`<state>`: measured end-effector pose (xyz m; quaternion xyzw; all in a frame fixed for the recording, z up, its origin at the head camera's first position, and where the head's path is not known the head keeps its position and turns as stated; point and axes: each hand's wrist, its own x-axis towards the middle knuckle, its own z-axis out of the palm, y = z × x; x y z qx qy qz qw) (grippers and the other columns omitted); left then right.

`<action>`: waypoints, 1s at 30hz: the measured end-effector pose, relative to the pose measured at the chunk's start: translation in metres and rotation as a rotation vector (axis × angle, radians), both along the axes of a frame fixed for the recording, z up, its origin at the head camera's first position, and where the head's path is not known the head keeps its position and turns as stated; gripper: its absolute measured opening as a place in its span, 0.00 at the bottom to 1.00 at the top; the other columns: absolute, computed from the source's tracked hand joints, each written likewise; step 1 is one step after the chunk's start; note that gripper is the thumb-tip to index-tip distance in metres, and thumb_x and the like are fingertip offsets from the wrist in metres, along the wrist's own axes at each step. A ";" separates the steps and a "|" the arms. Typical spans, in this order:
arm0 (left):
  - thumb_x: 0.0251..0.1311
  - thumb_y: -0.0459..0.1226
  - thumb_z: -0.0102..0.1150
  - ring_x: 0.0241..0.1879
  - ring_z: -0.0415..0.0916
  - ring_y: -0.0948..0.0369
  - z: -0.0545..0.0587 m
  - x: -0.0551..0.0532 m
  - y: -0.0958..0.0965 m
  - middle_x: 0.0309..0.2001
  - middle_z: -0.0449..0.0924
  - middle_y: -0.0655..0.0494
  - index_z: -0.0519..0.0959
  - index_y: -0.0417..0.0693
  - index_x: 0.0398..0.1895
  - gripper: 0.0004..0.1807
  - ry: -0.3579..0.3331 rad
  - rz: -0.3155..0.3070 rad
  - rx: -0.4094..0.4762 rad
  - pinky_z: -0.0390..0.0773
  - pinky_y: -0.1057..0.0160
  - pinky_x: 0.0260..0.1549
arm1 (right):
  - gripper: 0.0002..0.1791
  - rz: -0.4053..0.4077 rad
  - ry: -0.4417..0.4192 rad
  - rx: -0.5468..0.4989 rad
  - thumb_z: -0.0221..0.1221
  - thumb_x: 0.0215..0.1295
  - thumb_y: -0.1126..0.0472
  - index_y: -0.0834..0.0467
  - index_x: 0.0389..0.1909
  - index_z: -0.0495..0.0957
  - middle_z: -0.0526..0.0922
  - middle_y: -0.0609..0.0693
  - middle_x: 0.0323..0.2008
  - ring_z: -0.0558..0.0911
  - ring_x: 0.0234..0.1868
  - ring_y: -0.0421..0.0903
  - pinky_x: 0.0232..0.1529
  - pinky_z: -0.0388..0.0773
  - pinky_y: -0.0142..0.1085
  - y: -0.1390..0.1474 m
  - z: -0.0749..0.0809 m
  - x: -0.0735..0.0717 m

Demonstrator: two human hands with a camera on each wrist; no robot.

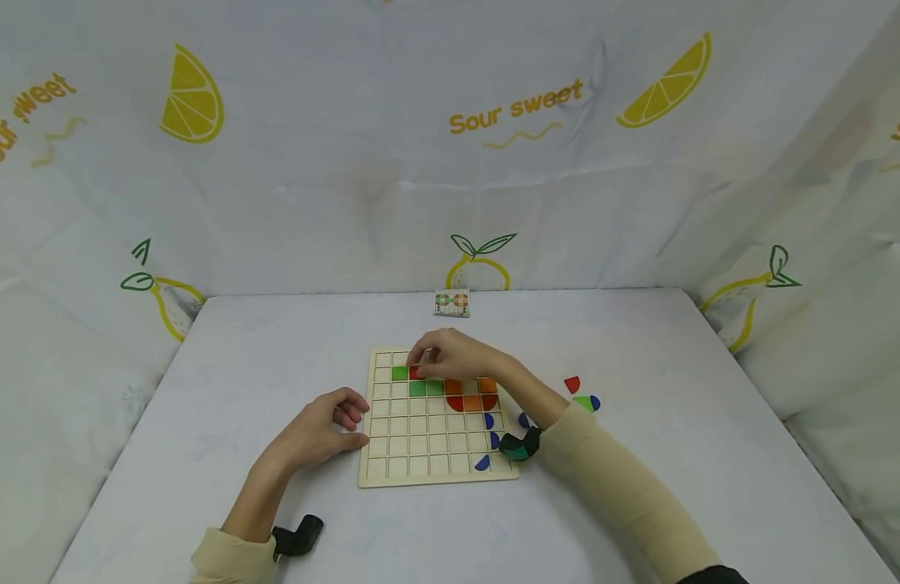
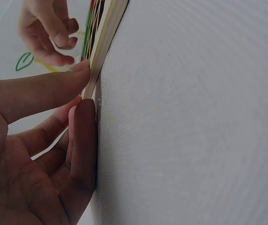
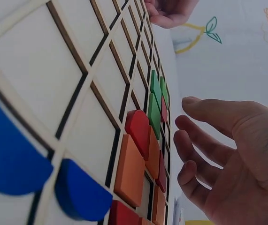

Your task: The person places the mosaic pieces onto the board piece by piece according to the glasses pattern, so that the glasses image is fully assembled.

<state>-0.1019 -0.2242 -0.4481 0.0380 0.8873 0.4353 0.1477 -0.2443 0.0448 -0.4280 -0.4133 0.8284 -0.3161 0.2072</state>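
Note:
A wooden grid board (image 1: 398,446) lies flat on the table. My left hand (image 1: 321,426) rests at its left edge, with thumb and fingertips touching the rim. Over the upper rows hovers my right hand (image 1: 457,353), fingers loosely bent beside a red tile (image 3: 164,108) set in a cell. Nothing shows between those fingers in the right wrist view. A light green tile (image 1: 399,373) sits left of the red one, and two darker green tiles (image 1: 417,389) fill the row below. Orange tiles (image 1: 472,403) and rounded red tiles (image 1: 455,404) form a group further right.
Several blue half-round pieces (image 1: 482,463) lie on the board's right side, with another (image 1: 523,420) just off it. Further right are a red piece (image 1: 572,384), a green piece (image 1: 583,402) and a blue piece (image 1: 595,402). A small pattern card (image 1: 452,302) stands at the table's back.

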 end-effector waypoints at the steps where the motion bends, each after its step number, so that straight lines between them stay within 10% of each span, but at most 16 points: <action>1: 0.58 0.31 0.79 0.43 0.77 0.59 0.000 0.000 0.000 0.42 0.79 0.53 0.81 0.44 0.53 0.22 0.000 0.001 0.001 0.75 0.64 0.45 | 0.12 -0.005 0.000 0.003 0.64 0.78 0.62 0.59 0.56 0.87 0.89 0.54 0.55 0.87 0.51 0.45 0.60 0.84 0.36 0.002 0.002 0.002; 30: 0.58 0.30 0.79 0.43 0.77 0.59 -0.001 0.000 0.002 0.42 0.79 0.53 0.81 0.44 0.53 0.22 0.004 0.008 -0.017 0.75 0.64 0.45 | 0.16 -0.268 0.029 0.018 0.67 0.75 0.57 0.55 0.60 0.85 0.88 0.51 0.58 0.84 0.55 0.49 0.54 0.82 0.43 0.133 0.020 0.031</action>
